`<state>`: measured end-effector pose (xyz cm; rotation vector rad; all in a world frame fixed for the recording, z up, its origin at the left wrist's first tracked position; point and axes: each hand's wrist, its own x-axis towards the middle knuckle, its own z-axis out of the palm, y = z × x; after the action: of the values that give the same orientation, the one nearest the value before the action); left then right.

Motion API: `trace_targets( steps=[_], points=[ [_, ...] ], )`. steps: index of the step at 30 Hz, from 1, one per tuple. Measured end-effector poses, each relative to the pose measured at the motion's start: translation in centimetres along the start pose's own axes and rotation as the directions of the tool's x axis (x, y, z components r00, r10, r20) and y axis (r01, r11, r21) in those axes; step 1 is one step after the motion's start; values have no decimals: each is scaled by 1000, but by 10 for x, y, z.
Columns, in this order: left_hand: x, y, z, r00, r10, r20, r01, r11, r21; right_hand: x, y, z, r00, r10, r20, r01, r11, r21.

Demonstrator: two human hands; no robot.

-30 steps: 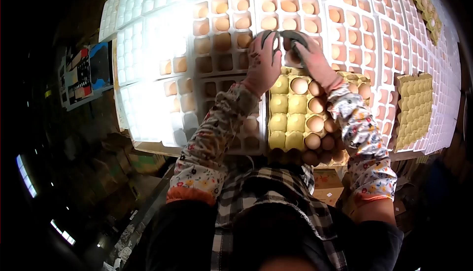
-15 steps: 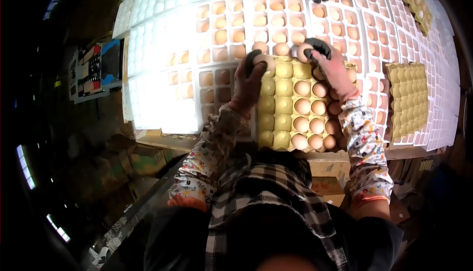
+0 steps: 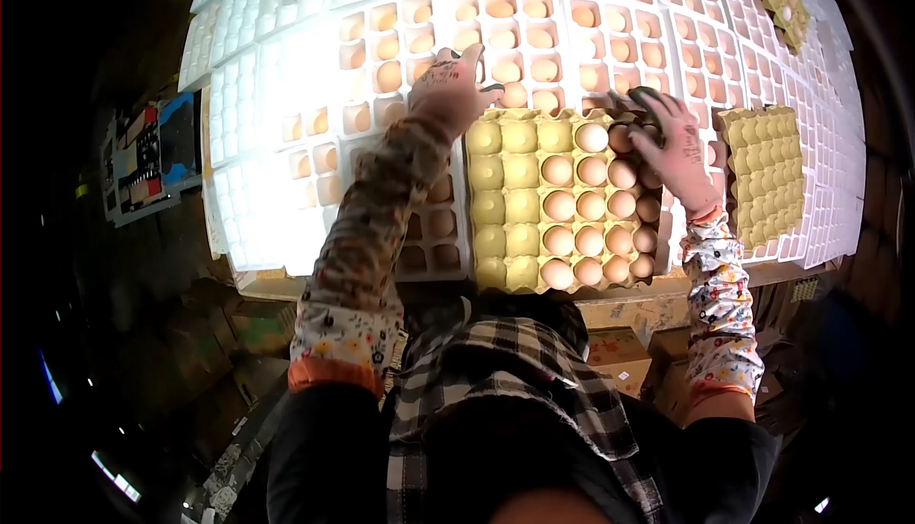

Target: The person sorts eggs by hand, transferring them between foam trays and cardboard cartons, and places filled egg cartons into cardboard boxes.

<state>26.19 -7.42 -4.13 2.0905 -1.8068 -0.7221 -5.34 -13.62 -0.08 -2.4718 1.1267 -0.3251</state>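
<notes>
White foam trays (image 3: 257, 228) flank the yellow pulp tray (image 3: 505, 190); left hand (image 3: 450, 90) just beyond its far-left corner, grip indeterminable; right hand (image 3: 679, 147) splayed loosely over its right-side brown eggs (image 3: 591, 205), best touched lightly

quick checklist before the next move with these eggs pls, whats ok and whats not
1. Yellow egg tray lying level on the table: ok, it looks flat.
2. Room in that tray: ok, the two left columns are bare, as is the farthest cup of the third.
3. Eggs in the tray seated in their cups: ok for those in plain view.
4. Left hand gripping an egg: cannot tell, it is over the white trays and hides what lies beneath.
5. Right hand away from the seated eggs: not ok, its fingers are over the tray's far right corner.
</notes>
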Motion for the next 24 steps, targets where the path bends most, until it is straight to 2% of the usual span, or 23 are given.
trace_targets(
  steps=[1, 2, 3, 4, 5, 7, 8, 9, 10, 11, 12, 13, 14, 15, 16, 17, 18, 19, 20, 21, 22, 23, 24],
  points=[
    [-10, 13, 0, 997, 65, -42, -68, 996, -59, -2, 5, -11, 999, 33, -34, -35, 996, -78],
    [-21, 27, 0, 989, 123, -82, -132, 984, -119, -8, 19, -9, 997, 62, 46, -60, 997, -44],
    [-26, 46, 4, 975, 215, 56, -207, 971, -123, -14, 34, -5, 988, 82, 129, -81, 997, -11],
    [-34, 68, 15, 962, 269, 54, -267, 963, -33, -22, 46, 8, 970, 103, 221, -111, 993, 24],
    [-36, 89, 25, 945, 324, 49, -326, 943, 60, -25, 50, 11, 990, 20, 138, -27, 998, 50],
    [-11, 107, 62, 922, 335, 194, -378, 887, 266, -25, 53, 2, 987, -40, 153, 40, 999, 7],
    [-5, 116, 65, 906, 326, 269, -408, 840, 356, -31, 52, 1, 986, 102, 130, -140, 933, 330],
    [-1, 117, 64, 927, 293, 233, -353, 891, 286, -35, 52, -3, 959, 239, 150, -280, 739, 613],
    [3, 115, 59, 921, 324, 216, -375, 888, 265, -35, 52, -9, 925, 350, 147, -328, 544, 772],
    [3, 112, 50, 914, 351, 202, -395, 885, 248, -39, 59, -8, 891, 430, 150, -247, 180, 952],
    [1, 100, 42, 923, 321, 213, -317, 947, -53, -45, 78, 15, 924, 377, -68, -83, 370, 925],
    [-2, 88, 32, 926, 297, 235, -208, 917, -341, -39, 79, 12, 933, 354, 67, -150, 212, 966],
    [-17, 82, 24, 923, 86, 375, 245, 619, -746, -34, 80, 8, 924, 325, 201, -230, 55, 972],
    [-30, 68, 19, 941, 94, 325, 280, 323, -904, -19, 37, -25, 887, 363, 284, -436, 461, 773],
    [-42, 69, 8, 939, 19, 343, 331, 223, -917, -12, 16, -21, 922, 232, 308, -378, 703, 602],
    [-52, 74, -2, 932, -61, 358, 363, 108, -926, -13, 20, 0, 966, 42, 257, -135, 924, 357],
    [-57, 80, -8, 925, -84, 369, 379, 193, -905, -11, 14, 14, 969, -150, 195, 141, 988, 60],
    [-44, 52, 15, 939, 86, 332, 248, 497, -831, -7, 13, 16, 967, -144, 210, 161, 985, -66],
    [-50, 69, 12, 954, 116, 276, 36, 871, -490, -1, 25, 18, 969, -150, 194, 119, 980, 162],
    [-56, 90, 14, 956, 165, 242, -170, 985, 0, 4, 34, 11, 971, -152, 186, 73, 923, 377],
    [-64, 76, 43, 909, 414, 48, -405, 851, 335, -4, 42, 1, 933, 14, 360, -286, 638, 715],
    [-64, 83, 46, 916, 375, 141, -399, 825, 401, -15, 31, -12, 904, 164, 395, -426, 277, 861],
    [-63, 92, 47, 917, 326, 230, -397, 792, 463, -31, 25, -20, 961, 103, 255, -274, 291, 917]
  ],
)
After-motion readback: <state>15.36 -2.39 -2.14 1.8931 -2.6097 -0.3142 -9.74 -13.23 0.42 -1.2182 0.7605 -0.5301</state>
